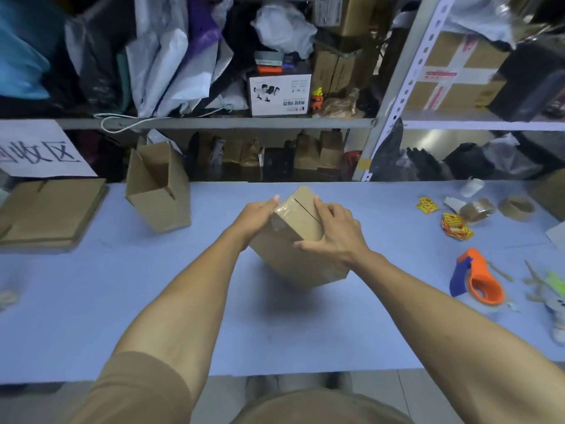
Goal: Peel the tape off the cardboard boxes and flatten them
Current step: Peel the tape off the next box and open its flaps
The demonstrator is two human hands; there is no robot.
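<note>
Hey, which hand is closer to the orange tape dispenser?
Right. The right hand grips the box, with the dispenser off to its right; the left hand is on the box's far side.

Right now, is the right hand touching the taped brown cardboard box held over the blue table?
Touching. The head view shows the right hand spread over the taped brown cardboard box, its fingers lying on the top face, no gap visible.

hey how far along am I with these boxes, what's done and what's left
Done, it seems: a flattened cardboard stack lies at the table's far left. In hand: both hands, left hand and right hand, hold a sealed box tilted on the blue table, clear tape still over its top. Left: peel and flatten it, then the open box standing upright beside the stack.
</note>
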